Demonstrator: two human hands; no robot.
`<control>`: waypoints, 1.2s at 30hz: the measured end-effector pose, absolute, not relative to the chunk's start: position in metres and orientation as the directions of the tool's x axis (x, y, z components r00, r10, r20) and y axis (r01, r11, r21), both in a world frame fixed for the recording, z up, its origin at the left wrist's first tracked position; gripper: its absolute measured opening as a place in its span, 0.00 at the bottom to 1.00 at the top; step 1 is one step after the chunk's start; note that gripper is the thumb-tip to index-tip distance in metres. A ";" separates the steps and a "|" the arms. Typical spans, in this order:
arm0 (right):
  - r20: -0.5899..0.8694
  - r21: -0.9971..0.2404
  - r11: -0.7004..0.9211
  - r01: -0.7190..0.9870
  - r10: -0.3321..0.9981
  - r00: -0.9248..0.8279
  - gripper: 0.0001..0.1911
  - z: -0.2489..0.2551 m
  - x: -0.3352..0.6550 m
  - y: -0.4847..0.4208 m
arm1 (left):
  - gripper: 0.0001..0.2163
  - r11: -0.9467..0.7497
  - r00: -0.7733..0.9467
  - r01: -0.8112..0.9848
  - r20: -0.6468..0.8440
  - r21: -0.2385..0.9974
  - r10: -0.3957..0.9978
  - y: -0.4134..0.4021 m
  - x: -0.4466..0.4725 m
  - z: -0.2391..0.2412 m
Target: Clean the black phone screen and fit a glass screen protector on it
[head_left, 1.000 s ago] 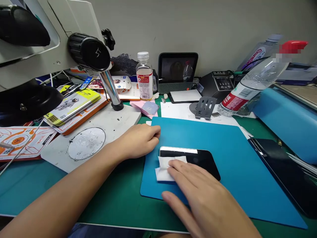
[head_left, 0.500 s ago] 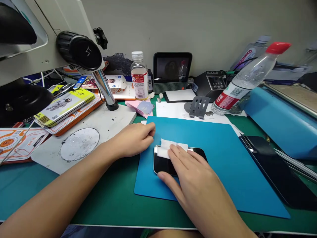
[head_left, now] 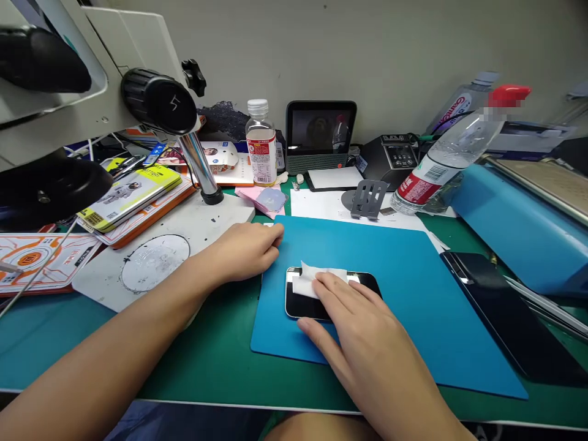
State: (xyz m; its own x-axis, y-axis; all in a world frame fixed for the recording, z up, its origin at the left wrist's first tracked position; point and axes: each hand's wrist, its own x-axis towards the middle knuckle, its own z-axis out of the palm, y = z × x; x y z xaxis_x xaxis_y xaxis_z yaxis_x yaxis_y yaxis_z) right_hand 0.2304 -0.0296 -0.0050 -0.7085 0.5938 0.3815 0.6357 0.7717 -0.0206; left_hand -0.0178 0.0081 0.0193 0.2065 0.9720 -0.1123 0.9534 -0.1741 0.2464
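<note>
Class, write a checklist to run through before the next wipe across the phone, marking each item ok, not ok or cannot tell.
1. Phone lies flat on blue mat: ok.
2. White wipe sits on the phone under right hand: ok.
3. Left hand steadies the phone: not ok, it rests at the mat's edge, apart.
4. Phone free of smears: cannot tell.
5. Leaning water bottle capped: ok.

Bench top [head_left: 206, 367]: green covering. Directly on it:
- blue mat [head_left: 413, 275], flat, centre
- white microscope base [head_left: 184, 245], left, touching the mat's corner
- stacked boxes [head_left: 133, 196], far left
- white paper [head_left: 321, 205], behind the mat
- bottle [head_left: 261, 144] and small screen [head_left: 320, 136], upright at the wall
- dark panel [head_left: 505, 312], right
</note>
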 end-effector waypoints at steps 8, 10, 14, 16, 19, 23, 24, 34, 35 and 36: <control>0.355 0.010 0.770 0.638 0.594 -0.722 0.24 -0.002 0.254 -0.050 | 0.06 -0.167 0.180 0.977 -0.093 0.129 0.979 0.009 -0.016 0.023; 0.334 -0.009 0.764 0.645 0.610 -0.719 0.22 -0.001 0.251 -0.046 | 0.10 -0.183 0.192 0.977 -0.081 0.108 0.978 0.010 -0.011 0.023; 0.319 -0.072 0.775 0.628 0.614 -0.722 0.24 0.000 0.237 -0.031 | 0.16 -0.187 0.192 0.980 -0.060 0.073 0.980 0.014 -0.003 0.023; 0.335 -0.093 0.776 0.624 0.614 -0.714 0.24 -0.001 0.233 -0.028 | 0.16 -0.191 0.194 0.980 -0.052 0.065 0.980 0.015 -0.002 0.022; 0.378 -0.052 0.779 0.625 0.594 -0.710 0.25 -0.008 0.238 -0.034 | 0.16 -0.201 0.204 0.977 -0.036 0.070 0.978 0.015 -0.002 0.020; 0.432 0.010 0.783 0.621 0.557 -0.709 0.26 -0.018 0.250 -0.043 | 0.16 -0.237 0.242 0.966 -0.032 0.103 0.970 0.012 0.000 0.017; 0.435 0.014 0.784 0.620 0.554 -0.710 0.26 -0.019 0.251 -0.042 | 0.16 -0.254 0.259 0.961 -0.031 0.114 0.965 0.011 0.001 0.016; 0.479 0.103 0.783 0.614 0.502 -0.720 0.31 -0.015 0.247 -0.033 | 0.13 -0.367 0.372 0.908 0.014 0.201 0.928 0.003 0.005 0.020; 0.490 0.117 0.782 0.613 0.491 -0.720 0.31 -0.015 0.252 -0.037 | 0.13 -0.369 0.374 0.906 0.020 0.208 0.927 0.002 0.005 0.020; 0.496 0.132 0.782 0.609 0.480 -0.724 0.31 -0.014 0.258 -0.041 | 0.13 -0.370 0.374 0.903 0.026 0.216 0.927 0.002 0.004 0.020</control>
State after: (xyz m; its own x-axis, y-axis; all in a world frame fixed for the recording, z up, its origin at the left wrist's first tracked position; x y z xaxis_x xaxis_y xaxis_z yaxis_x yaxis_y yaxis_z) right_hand 0.2577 -0.0413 -0.0142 -0.7238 0.4796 0.4961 0.6088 0.7823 0.1319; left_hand 0.0042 0.0019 0.0200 0.3735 0.9273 0.0262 0.9035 -0.3700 0.2162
